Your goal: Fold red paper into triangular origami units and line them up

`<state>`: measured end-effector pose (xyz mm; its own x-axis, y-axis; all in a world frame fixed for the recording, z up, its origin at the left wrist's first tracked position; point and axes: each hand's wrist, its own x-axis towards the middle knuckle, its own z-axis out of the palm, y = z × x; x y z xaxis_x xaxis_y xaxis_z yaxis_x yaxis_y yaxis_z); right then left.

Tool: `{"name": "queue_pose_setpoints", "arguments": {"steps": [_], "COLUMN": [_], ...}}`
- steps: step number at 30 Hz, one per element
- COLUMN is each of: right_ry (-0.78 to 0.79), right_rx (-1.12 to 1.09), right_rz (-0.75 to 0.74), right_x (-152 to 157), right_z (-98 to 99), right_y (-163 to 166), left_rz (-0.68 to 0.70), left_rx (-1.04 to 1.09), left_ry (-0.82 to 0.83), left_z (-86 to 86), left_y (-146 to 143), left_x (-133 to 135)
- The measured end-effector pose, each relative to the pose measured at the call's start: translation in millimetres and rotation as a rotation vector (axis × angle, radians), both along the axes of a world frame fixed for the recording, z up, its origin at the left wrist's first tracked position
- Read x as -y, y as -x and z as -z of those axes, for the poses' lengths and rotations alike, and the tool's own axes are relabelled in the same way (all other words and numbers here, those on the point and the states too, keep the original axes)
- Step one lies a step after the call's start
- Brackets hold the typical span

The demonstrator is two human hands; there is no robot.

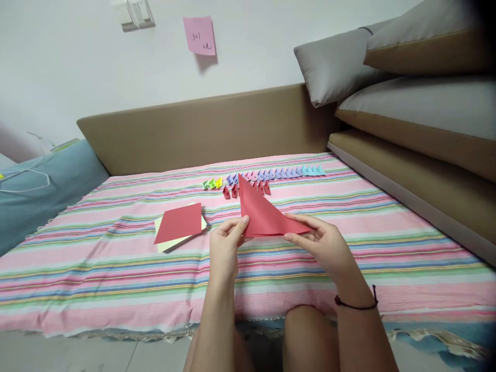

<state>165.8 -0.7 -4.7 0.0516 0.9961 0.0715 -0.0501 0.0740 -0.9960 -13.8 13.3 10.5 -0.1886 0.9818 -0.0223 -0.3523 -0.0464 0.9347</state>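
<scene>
A sheet of red paper [263,213], folded into a triangle, is held up between my two hands over the striped cloth. My left hand [229,243] pinches its lower left corner between thumb and fingers. At the lower right point, my right hand [320,238] grips the paper with thumb below and fingers above. Behind the triangle stand small folded red paper pieces [234,191], partly hidden by it. To the left of my left hand lies a stack of square paper with a red sheet [180,223] on top and pale yellow ones beneath.
A long row of small folded paper pieces [289,173] in purple, pink and light blue runs along the back, with green and yellow ones [212,183] at its left. Grey and brown cushions [418,108] are piled at right. A brown backrest [209,129] borders the striped cloth [116,258].
</scene>
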Motion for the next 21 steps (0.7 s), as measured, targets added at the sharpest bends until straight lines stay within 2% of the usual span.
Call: {"name": "queue_pose_setpoints", "arguments": {"steps": [5,7,11,14,18,21], "right_ry": [-0.066,-0.084,-0.103,-0.106,-0.146,-0.157], "right_rx": [0.022,0.029,0.029,-0.066,-0.017,0.112], "right_rz": [-0.027,-0.024,0.205,0.274,0.188,0.095], "right_x": [-2.6,-4.3,-6.2,-6.1,-6.0,-7.0], "right_z": [2.4,4.9,10.9,13.0,12.6,14.2], "right_y": [1.4,2.5,2.4,0.1,-3.3,-5.6], "left_rz": [0.065,0.107,0.160,0.183,0.246,0.192], "left_rx": [0.075,0.045,-0.160,-0.190,-0.037,0.051], "left_ry": [-0.020,-0.040,-0.111,-0.139,-0.048,0.076], "left_z": [0.8,0.0,-2.7,-2.3,-0.4,0.3], "left_y": [1.5,2.8,8.0,10.2,5.4,2.2], "left_x": [-1.1,-0.2,2.4,3.1,2.7,1.5]}}
